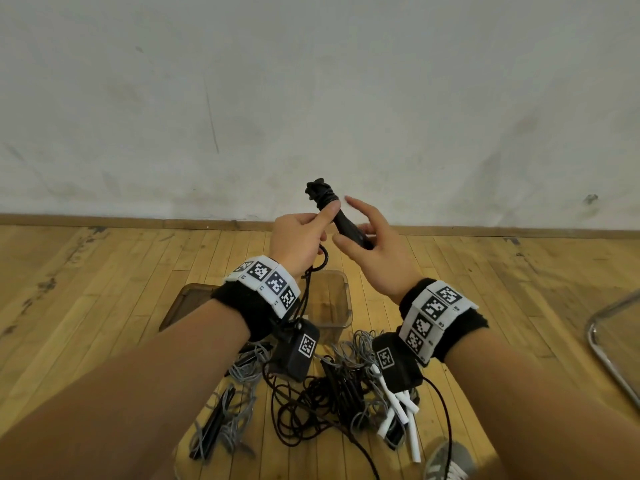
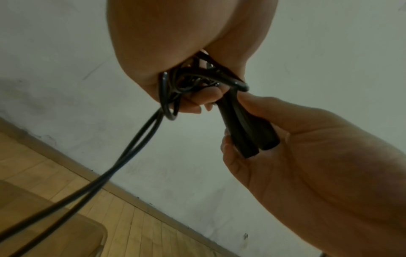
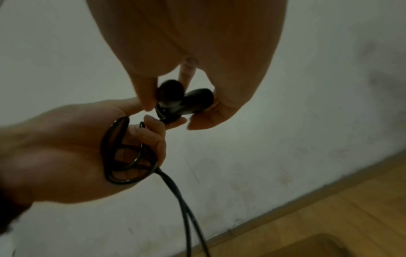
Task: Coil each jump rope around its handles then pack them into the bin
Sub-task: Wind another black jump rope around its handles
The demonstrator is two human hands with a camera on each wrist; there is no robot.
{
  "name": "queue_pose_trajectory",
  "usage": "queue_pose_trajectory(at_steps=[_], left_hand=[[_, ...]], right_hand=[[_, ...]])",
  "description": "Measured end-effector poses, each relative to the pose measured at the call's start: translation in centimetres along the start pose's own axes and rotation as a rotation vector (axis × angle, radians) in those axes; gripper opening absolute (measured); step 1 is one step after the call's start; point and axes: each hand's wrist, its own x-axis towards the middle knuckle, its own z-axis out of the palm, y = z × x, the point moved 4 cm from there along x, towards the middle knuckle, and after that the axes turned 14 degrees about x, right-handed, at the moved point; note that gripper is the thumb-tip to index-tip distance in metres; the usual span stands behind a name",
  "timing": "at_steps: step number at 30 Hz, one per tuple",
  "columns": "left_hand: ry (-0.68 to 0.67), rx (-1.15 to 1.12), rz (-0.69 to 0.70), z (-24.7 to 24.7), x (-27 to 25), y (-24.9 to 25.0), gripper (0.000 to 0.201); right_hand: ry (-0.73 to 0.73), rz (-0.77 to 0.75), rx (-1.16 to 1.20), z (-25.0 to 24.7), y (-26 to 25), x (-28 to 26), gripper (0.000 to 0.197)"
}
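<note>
Held up in front of the pale wall, the pair of black, stick-shaped plastic jump-rope handles [image 1: 348, 229] lies side by side, slanting from a wrapped knot of cord at 11 o'clock down to their butt ends at 5 o'clock. The right hand [image 1: 372, 251] pinches those butt ends between thumb and fingertips, its index finger stretched out loosely above. The left hand [image 1: 299, 239] curls round a few slack loops of the thin black rubbery cord [image 2: 131, 144] and presses its thumb along the wrapped top of the handles; a doubled strand hangs from that fist toward the floor. The step in hand looks like winding the remaining cord onto the handles. To do it well, the right hand should keep both handles squeezed parallel so they do not scissor apart, as the right wrist view hints they may, while the left feeds the cord under light tension, laying each turn snug beside the last, working from 11 o'clock down toward 5 o'clock. The clear, square plastic bin [image 1: 332, 306] stands on the wooden plank floor [image 1: 104, 289] at 6 o'clock below the hands, and nearer still, also at 6 o'clock, lies a tangled heap of grey and black ropes with white handles [image 1: 329, 393], not yet coiled.
</note>
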Motion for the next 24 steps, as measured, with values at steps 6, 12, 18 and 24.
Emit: queue_pose_trajectory(at_steps=[6,12,18,24], left_hand=[[-0.104,-0.092,0.093,0.4,-0.3,1.0,0.04],[-0.233,0.01,0.112,0.3,-0.1,0.6,0.025],[-0.27,0.141,0.074,-0.3,0.1,0.7,0.021],[-0.369,0.225,0.073,0.3,-0.5,0.4,0.035]], right_hand=[[0.016,0.292,0.324,0.4,0.6,-0.2,0.041],[0.064,0.188,0.259,-1.4,-0.3,0.1,0.035],[0.066,0.132,0.137,-1.7,-0.3,0.0,0.046],[0.233,0.105,0.026,-2.8,0.1,0.5,0.05]])
